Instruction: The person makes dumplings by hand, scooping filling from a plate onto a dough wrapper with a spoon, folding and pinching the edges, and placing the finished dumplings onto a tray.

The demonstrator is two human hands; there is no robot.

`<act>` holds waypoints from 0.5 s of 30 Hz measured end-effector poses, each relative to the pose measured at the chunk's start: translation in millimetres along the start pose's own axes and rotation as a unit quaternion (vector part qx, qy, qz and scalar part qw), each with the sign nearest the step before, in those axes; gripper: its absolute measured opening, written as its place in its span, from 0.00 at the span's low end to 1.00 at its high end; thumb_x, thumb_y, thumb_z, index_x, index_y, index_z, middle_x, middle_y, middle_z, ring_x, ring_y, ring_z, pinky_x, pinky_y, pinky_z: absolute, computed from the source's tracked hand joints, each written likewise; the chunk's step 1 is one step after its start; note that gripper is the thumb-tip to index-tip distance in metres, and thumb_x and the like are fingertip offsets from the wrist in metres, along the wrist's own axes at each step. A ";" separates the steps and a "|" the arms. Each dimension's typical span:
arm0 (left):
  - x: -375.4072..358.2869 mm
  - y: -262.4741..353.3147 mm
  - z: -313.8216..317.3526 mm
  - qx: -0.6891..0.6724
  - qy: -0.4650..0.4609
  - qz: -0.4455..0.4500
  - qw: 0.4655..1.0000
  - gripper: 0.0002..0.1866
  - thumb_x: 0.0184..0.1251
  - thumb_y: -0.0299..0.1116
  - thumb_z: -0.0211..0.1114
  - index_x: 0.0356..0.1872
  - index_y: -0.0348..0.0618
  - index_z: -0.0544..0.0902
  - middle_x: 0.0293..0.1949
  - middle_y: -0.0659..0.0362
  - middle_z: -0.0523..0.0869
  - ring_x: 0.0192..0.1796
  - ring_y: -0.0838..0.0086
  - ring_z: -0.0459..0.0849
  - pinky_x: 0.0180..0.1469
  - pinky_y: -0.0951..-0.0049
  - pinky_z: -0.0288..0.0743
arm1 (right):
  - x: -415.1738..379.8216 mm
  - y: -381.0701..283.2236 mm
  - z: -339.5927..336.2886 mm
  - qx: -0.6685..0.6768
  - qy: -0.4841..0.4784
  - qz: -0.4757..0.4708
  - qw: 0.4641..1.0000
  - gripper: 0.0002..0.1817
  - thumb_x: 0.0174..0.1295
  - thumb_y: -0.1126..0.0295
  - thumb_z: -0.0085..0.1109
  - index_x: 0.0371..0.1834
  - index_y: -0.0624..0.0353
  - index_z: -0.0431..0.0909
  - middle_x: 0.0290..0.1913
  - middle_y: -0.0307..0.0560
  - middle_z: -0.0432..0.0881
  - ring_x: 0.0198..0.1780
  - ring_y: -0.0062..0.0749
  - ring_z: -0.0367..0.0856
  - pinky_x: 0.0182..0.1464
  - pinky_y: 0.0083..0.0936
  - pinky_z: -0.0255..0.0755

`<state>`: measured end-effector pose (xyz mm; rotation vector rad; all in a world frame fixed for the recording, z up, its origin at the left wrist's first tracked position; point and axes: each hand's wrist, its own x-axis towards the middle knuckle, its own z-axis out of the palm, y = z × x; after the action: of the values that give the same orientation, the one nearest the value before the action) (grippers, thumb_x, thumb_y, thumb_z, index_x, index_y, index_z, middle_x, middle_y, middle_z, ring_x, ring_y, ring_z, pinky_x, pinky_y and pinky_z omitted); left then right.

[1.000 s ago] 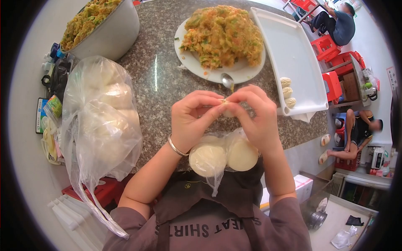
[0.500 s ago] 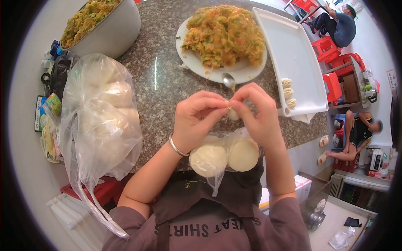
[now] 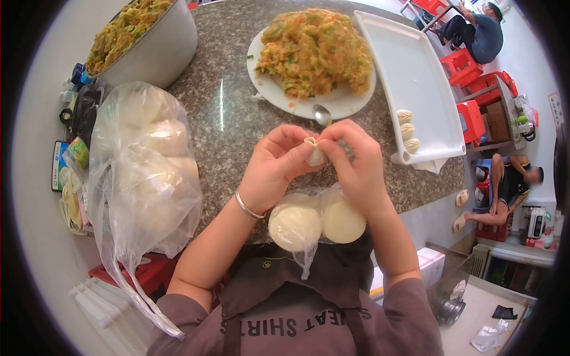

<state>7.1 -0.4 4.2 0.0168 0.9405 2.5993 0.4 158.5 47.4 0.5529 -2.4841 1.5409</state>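
Between my two hands is a small pale dumpling [image 3: 315,155], its top edge folded and pinched. My left hand [image 3: 279,157] holds it from the left, fingers closed round it. The thumb and fingers of my right hand [image 3: 350,157] pinch its right side. Just beyond lies a spoon [image 3: 322,114] on the rim of a white plate [image 3: 344,105] heaped with orange-green filling [image 3: 314,53]. Below my hands, two stacks of round wrappers [image 3: 295,225] sit in clear plastic. Three pleated dumplings [image 3: 406,130] rest in the near end of a white tray [image 3: 424,77].
A large metal bowl [image 3: 160,50] of filling stands at the upper left of the stone counter [image 3: 225,118]. Bagged wrapper stacks [image 3: 148,160] lie at the left. Two people sit on the right, beyond the counter edge, near red stools [image 3: 460,66].
My left hand has turned slightly, and the dumpling now shows more of its folded top between my fingers. The whole view has shifted a little.
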 end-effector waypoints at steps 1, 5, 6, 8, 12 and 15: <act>-0.4 0.4 -1.0 0.000 0.001 0.000 1.000 0.08 0.67 0.27 0.62 0.46 0.40 0.78 0.44 0.58 0.82 0.46 0.75 0.83 0.48 0.70 0.82 | 0.4 -1.1 0.1 0.000 -0.001 0.000 1.000 0.04 0.58 0.75 0.60 0.33 0.64 0.77 0.33 0.48 0.78 0.37 0.40 0.78 0.42 0.31 0.71; -0.3 0.4 -2.1 -0.002 0.008 -0.005 1.000 0.07 0.68 0.28 0.61 0.45 0.40 0.79 0.42 0.58 0.84 0.44 0.75 0.84 0.48 0.70 0.81 | 3.0 -4.3 2.5 0.038 0.009 0.025 0.999 0.04 0.59 0.75 0.60 0.33 0.64 0.76 0.31 0.48 0.77 0.37 0.38 0.78 0.41 0.30 0.71; -0.6 0.5 -2.4 0.003 0.011 -0.002 1.000 0.07 0.68 0.27 0.61 0.45 0.40 0.80 0.42 0.58 0.85 0.44 0.75 0.84 0.49 0.70 0.81 | 3.8 -4.0 4.1 0.040 0.022 0.009 0.999 0.05 0.59 0.74 0.60 0.33 0.64 0.76 0.31 0.47 0.77 0.37 0.38 0.78 0.41 0.30 0.70; -0.7 -0.8 -2.7 0.016 0.009 0.008 1.000 0.08 0.68 0.28 0.61 0.45 0.41 0.80 0.42 0.58 0.85 0.44 0.75 0.84 0.48 0.71 0.81 | 4.1 -2.2 2.6 0.031 0.007 0.017 0.999 0.05 0.59 0.74 0.60 0.33 0.64 0.75 0.31 0.47 0.77 0.36 0.38 0.77 0.41 0.30 0.70; -1.5 1.0 -0.7 0.060 0.019 0.023 0.998 0.08 0.67 0.28 0.63 0.45 0.41 0.80 0.41 0.59 0.84 0.44 0.77 0.83 0.48 0.73 0.80 | 3.7 0.9 2.8 -0.006 -0.005 0.002 1.000 0.05 0.59 0.73 0.60 0.32 0.63 0.75 0.30 0.47 0.77 0.36 0.39 0.77 0.41 0.31 0.69; -1.3 0.4 3.1 0.057 0.034 0.049 0.997 0.07 0.67 0.28 0.63 0.44 0.41 0.80 0.41 0.60 0.84 0.43 0.79 0.82 0.46 0.77 0.79 | 3.3 3.4 4.4 -0.024 -0.002 -0.026 0.999 0.05 0.58 0.73 0.60 0.32 0.63 0.75 0.30 0.47 0.77 0.35 0.41 0.76 0.41 0.33 0.68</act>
<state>8.6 0.7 7.0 0.0062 1.1385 2.6462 -3.8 155.2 43.7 0.6082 -2.4832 1.4578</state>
